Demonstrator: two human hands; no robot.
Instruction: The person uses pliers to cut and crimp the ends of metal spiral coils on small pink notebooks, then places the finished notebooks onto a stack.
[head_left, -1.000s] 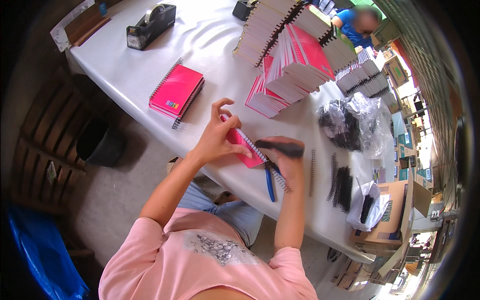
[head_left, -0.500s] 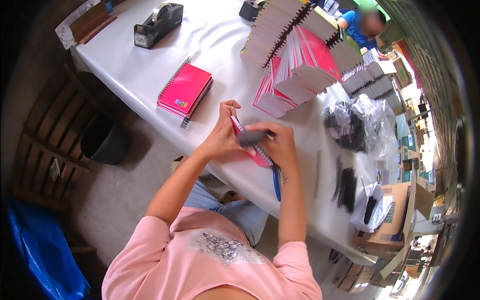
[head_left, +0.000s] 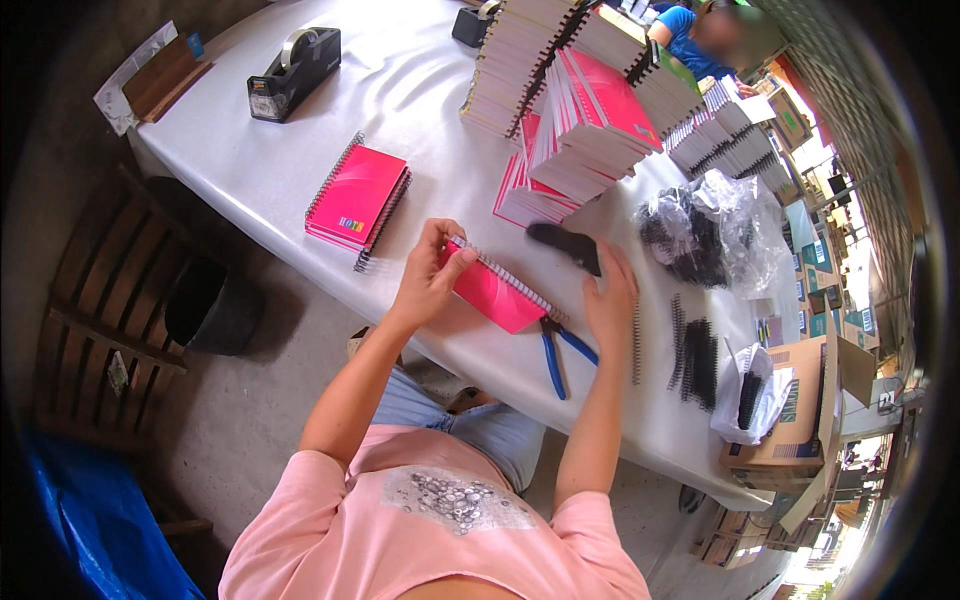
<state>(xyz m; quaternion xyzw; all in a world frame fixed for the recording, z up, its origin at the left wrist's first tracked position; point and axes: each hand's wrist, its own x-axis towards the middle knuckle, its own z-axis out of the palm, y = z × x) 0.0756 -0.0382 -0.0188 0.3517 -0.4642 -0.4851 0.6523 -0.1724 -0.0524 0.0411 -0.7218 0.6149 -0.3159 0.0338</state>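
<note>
A pink spiral notebook [head_left: 497, 293] is held by my left hand [head_left: 432, 275], thumb on its cover and fingers behind the far end. Its coil [head_left: 515, 283] runs along the upper edge. My right hand [head_left: 612, 300] is at the right with fingers stretched out, beside a dark oblong tool [head_left: 562, 243]; whether they still touch is hard to see, and the tool's exact kind does not show. Blue-handled pliers [head_left: 554, 362] lie at the notebook's near end, handles spread toward my right wrist. A loose coil [head_left: 637, 345] lies to the right of that hand.
Pink notebooks [head_left: 357, 195] lie stacked at the left, a tape dispenser [head_left: 297, 75] behind them. Tall stacks of bound books [head_left: 585, 120] stand at the back. Black coils [head_left: 700, 365], a plastic bag [head_left: 725, 230] and a cardboard box [head_left: 800, 400] occupy the right. A person [head_left: 690, 40] sits beyond.
My right hand has moved right, off the notebook, and its fingers have straightened. The dark tool has moved from over the coil to beyond the notebook. My left hand keeps hold of the notebook.
</note>
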